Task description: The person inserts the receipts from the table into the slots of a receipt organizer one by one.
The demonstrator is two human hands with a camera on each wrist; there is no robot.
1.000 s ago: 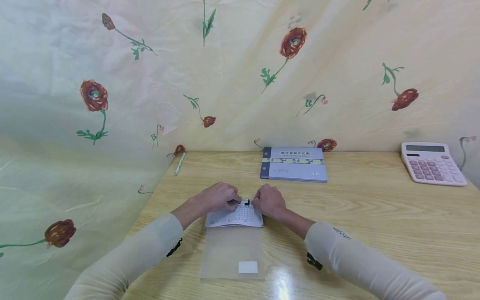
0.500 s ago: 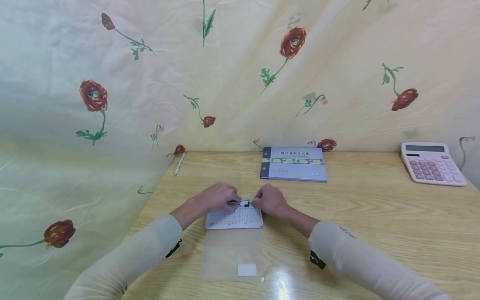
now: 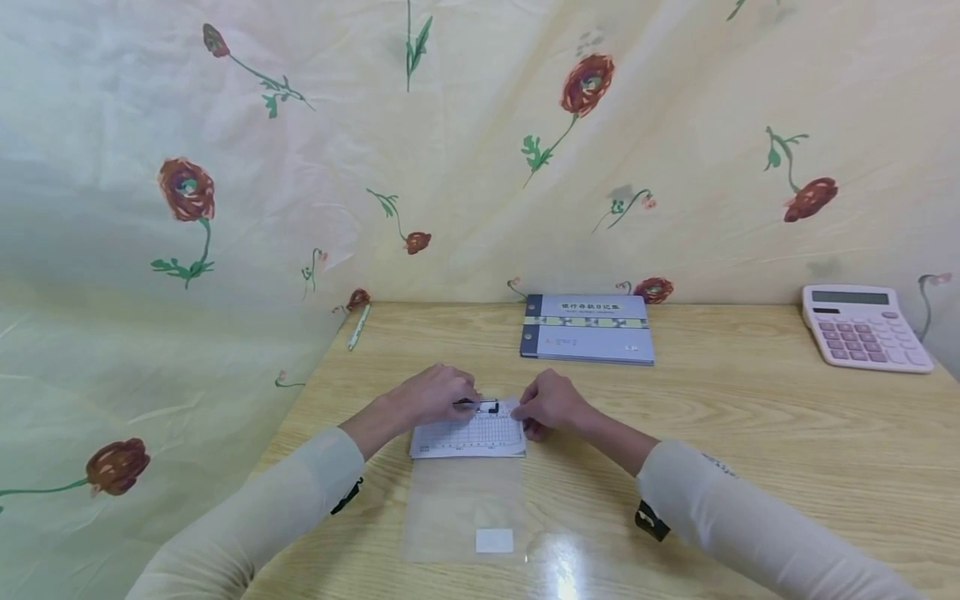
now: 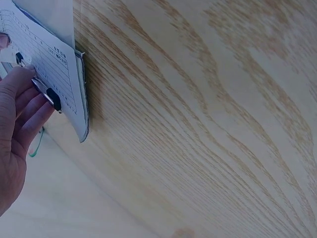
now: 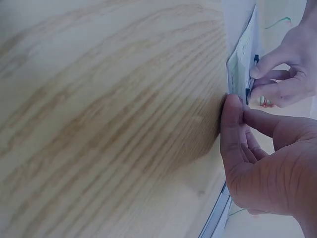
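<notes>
A stack of printed grid forms [image 3: 468, 433] lies on the upper part of a translucent plastic clipboard [image 3: 450, 500] bearing a white label. At the top is a metal clip with black ends [image 4: 53, 98]. My left hand [image 3: 442, 393] grips this clip; in the left wrist view its thumb and fingers are around the metal bar. My right hand [image 3: 551, 400] pinches the right edge of the forms near their top corner. Thumb and forefinger meet on that edge in the right wrist view. The left palm hides part of the forms' upper left.
Toward the back of the wooden table [image 3: 712, 433] lies a blue-grey ledger book [image 3: 588, 329]. A pink calculator [image 3: 866, 327] sits at the far right. Near the back left corner is a pen [image 3: 359, 327]. A flowered cloth [image 3: 480, 150] hangs behind the table.
My right hand has shifted slightly right, its fingers now gripping the forms' right edge. The lower edge of the forms lies flatter. My left hand stays at the clip.
</notes>
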